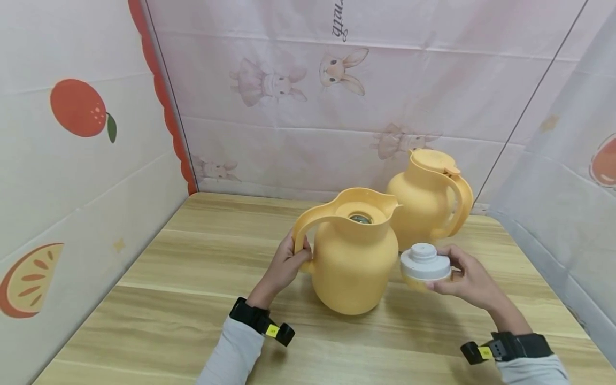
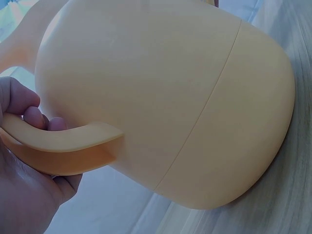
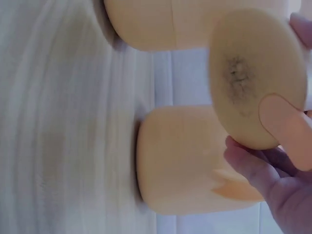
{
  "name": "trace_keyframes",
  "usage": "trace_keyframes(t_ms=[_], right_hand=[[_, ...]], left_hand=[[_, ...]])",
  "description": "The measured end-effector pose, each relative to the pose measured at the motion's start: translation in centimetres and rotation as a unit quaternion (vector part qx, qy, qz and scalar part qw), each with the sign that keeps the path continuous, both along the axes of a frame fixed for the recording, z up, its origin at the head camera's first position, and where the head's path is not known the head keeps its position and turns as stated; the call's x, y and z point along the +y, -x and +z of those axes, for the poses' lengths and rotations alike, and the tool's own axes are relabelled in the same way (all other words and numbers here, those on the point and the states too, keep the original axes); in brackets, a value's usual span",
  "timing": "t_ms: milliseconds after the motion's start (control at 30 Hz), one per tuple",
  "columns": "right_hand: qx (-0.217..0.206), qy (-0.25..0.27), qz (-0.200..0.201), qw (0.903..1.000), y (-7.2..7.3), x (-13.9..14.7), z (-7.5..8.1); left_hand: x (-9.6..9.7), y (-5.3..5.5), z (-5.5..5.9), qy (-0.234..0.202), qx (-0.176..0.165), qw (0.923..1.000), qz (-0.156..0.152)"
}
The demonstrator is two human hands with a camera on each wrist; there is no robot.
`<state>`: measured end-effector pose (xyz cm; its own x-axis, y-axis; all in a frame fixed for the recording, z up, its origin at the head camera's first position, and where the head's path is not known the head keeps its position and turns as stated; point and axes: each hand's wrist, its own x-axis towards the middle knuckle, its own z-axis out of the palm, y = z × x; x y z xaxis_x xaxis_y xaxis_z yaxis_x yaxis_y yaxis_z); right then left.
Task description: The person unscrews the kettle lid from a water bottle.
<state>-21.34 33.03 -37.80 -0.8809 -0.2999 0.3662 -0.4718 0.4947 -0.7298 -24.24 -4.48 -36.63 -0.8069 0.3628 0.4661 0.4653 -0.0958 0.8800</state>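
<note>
My left hand (image 1: 283,267) grips the handle of a yellow thermos jug (image 1: 353,262) whose top is uncovered, its mouth (image 1: 361,218) showing a shiny inside. The spout points right. In the left wrist view, fingers are curled round the handle (image 2: 63,139). To the jug's right, my right hand (image 1: 474,278) holds a lid (image 1: 425,263) by its edge above the table. It is upside down, white threaded stopper up. The right wrist view shows its yellow outer face (image 3: 253,78) with dark marks in the middle and an orange tab (image 3: 287,129).
A second yellow jug (image 1: 418,198), with its lid on, stands behind at the right, near the back wall. Printed sheets cover the back wall (image 1: 289,144) and both sides. The wood-grain table (image 1: 168,299) lies under everything.
</note>
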Motion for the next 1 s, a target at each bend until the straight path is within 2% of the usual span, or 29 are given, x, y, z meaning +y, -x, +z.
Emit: trace_keyframes(t_ms=[200,267,567,833,1000], right_hand=[[-0.013,-0.005,-0.063,0.9979,-0.4,-0.4,-0.4],[-0.017,-0.014,-0.073,0.9971,-0.6,-0.4,-0.5],[-0.005,-0.065,-0.087,0.9941,-0.5,-0.2,-0.7],[-0.012,-0.062,-0.084,0.9945,-0.5,-0.2,-1.2],[-0.031,-0.068,-0.097,0.9925,-0.5,-0.3,-1.6]], left_hand=[[0.0,0.0,0.0,-0.001,0.003,1.0000,0.000],[0.0,0.0,0.0,0.001,0.003,1.0000,0.001],[0.0,0.0,-0.1,0.003,0.008,1.0000,-0.005],[0.0,0.0,-0.1,0.001,0.007,1.0000,-0.004],[-0.1,0.1,-0.2,0.000,0.007,1.0000,-0.006]])
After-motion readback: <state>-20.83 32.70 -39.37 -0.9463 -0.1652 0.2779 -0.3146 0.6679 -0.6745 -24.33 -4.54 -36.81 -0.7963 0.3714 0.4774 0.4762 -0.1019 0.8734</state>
